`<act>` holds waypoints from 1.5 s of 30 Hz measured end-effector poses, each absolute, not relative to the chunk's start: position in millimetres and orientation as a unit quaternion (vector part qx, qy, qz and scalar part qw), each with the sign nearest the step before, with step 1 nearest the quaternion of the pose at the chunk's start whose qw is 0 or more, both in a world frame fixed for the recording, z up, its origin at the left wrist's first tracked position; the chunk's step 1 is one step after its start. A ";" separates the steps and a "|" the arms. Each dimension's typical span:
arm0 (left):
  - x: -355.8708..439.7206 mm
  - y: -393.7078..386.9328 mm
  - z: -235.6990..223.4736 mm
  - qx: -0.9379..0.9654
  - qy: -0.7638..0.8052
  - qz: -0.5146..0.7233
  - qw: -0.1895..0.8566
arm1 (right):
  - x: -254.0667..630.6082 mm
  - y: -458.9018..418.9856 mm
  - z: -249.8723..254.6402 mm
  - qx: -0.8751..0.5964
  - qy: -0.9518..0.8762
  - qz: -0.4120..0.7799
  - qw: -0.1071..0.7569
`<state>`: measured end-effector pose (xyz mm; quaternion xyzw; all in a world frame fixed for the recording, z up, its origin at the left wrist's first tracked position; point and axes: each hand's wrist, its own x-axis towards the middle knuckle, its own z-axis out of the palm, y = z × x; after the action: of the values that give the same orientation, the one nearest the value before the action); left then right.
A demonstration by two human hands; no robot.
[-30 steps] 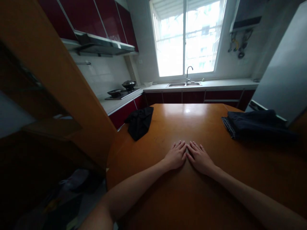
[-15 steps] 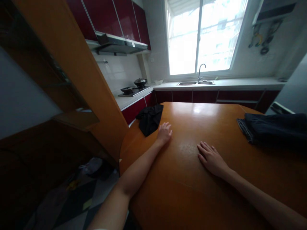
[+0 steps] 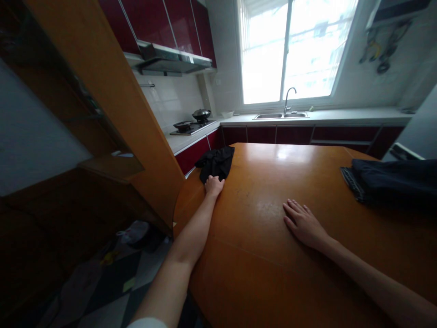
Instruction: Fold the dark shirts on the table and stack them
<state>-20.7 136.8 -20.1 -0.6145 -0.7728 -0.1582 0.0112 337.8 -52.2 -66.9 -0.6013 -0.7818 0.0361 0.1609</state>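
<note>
A crumpled black cloth (image 3: 220, 160) lies at the far left edge of the wooden table (image 3: 259, 237); its exact kind does not show. My left hand (image 3: 214, 185) is at the cloth's near corner, its fingers bent and closed on the fabric. Farther right, my right hand (image 3: 305, 225) rests flat on the tabletop, fingers stretched out and holding nothing. Folded dark blue jeans (image 3: 392, 180) lie on the right side of the table, beyond my right hand.
Behind the table run a counter (image 3: 358, 116) with a sink (image 3: 282, 115) and a stove (image 3: 193, 128) bearing two pans. A wooden cabinet post (image 3: 136, 123) rises close on the left. Bags (image 3: 136, 231) sit on the tiled floor.
My left hand has moved left from the bare tabletop onto the near corner of the black cloth and closed there. My right hand stays in place. The view has shifted slightly.
</note>
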 end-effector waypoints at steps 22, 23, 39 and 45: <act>89.1 66.5 -16.3 -0.784 -0.614 -0.077 -0.038 | 338.7 -47.8 -62.1 -0.602 -0.777 0.035 0.183; 95.5 58.5 -17.3 -0.794 -0.601 -0.079 -0.043 | 338.9 -46.9 -61.6 -0.601 -0.774 0.037 0.193; 139.9 -7.8 -10.3 -0.895 -0.317 -0.271 -0.159 | 348.1 -35.6 -62.1 -0.537 -0.709 0.096 0.448; 68.7 55.1 19.7 -0.789 -0.574 -0.214 0.046 | 330.6 -55.5 -45.0 -0.419 -0.838 0.056 0.347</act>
<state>68.7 55.1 19.7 -0.7892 -0.5738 -0.2139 0.0464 330.6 -55.5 -45.0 -0.4185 -0.8375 0.0561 0.3467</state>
